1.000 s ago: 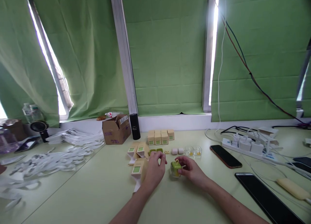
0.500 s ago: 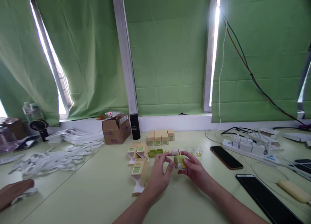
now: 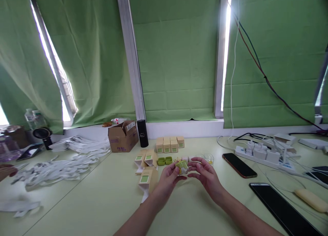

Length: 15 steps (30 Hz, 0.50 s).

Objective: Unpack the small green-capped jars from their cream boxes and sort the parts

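A small clear box with a green lid (image 3: 182,165) is held by my left hand (image 3: 167,178), thumb on its near side; something yellow shows low in it. Just to its right, my right hand (image 3: 205,172) has its fingers apart and curved towards the box, holding nothing. Whether its fingertips brush the box I cannot tell. Beyond my hands lie two green square lids (image 3: 164,161) and clear cups (image 3: 209,158), partly behind my right fingers. Left of my left hand stand cream cartons with open flaps (image 3: 148,177).
Closed cream cartons (image 3: 166,145) stand at the back beside a black cylinder (image 3: 142,133) and a cardboard box (image 3: 122,139). White straps (image 3: 58,167) cover the left, where another person's hand (image 3: 5,171) shows. Phones (image 3: 239,165) and a power strip (image 3: 263,157) lie right.
The box has passed from my right hand to my left, moving slightly left and tilting. My right fingers have come off it. The other person's hand has moved away from the near strap.
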Available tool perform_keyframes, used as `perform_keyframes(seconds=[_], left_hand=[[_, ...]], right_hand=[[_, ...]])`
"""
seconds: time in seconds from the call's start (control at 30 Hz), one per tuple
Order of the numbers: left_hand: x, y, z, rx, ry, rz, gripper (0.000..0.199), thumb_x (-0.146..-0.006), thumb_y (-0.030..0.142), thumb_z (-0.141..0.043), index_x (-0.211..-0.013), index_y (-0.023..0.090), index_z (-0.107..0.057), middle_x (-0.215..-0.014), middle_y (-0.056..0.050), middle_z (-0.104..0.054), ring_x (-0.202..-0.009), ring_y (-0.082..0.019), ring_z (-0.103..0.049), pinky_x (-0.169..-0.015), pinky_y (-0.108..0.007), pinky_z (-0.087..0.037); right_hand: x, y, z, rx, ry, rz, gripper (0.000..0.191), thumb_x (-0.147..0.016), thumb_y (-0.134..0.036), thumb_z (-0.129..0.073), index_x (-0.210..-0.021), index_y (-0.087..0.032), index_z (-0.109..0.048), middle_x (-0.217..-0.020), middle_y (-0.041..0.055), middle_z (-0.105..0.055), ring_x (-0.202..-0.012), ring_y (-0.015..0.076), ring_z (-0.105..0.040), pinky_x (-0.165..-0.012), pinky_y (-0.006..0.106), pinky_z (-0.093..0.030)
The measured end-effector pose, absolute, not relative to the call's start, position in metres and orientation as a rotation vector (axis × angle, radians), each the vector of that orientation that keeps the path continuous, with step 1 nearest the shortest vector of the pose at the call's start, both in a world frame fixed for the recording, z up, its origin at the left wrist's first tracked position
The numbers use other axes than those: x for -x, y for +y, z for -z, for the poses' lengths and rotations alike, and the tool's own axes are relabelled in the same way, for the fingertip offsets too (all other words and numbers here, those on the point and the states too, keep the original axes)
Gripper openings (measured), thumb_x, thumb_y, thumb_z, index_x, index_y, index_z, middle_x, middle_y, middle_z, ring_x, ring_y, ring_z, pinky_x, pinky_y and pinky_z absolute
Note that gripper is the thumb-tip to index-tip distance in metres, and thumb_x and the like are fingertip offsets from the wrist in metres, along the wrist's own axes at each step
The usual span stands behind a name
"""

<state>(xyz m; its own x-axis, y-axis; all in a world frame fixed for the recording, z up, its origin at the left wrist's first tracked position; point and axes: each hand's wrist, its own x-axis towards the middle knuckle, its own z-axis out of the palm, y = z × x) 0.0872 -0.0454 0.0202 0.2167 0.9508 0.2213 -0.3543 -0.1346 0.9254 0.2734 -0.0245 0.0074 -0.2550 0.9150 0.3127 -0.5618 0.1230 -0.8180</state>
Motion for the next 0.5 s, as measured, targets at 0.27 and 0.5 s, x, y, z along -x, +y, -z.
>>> perform_keyframes(seconds=[0.27,0.5], left_hand=[[-0.085,-0.045,-0.017,-1.063,0.600,-1.322,0.054,-0.078,0.040,-0.088,-0.124,0.016,-0.071,-0.127,-0.016,-0.071,-0.114,-0.029,-0.067,-0.097,-0.039,-0.055],[-0.083,-0.039,-0.016,-1.252,0.859,-1.370,0.061,-0.070,0.044,-0.091,-0.123,0.020,-0.072,-0.121,-0.012,-0.075,-0.109,-0.029,-0.069,-0.083,-0.034,-0.056]], right_hand=[[-0.271,-0.025,-0.005,0.488,-1.197,-1.380,0.037,-0.084,-0.050,-0.081,-0.108,-0.024,-0.070,-0.104,0.0094,-0.075,-0.100,0.0266,-0.069,-0.082,0.042,-0.059],[-0.267,-0.021,0.004,0.635,-1.403,-1.141,0.047,-0.081,-0.053,-0.081,-0.117,-0.025,-0.067,-0.112,0.0105,-0.071,-0.106,0.0282,-0.065,-0.081,0.040,-0.058]])
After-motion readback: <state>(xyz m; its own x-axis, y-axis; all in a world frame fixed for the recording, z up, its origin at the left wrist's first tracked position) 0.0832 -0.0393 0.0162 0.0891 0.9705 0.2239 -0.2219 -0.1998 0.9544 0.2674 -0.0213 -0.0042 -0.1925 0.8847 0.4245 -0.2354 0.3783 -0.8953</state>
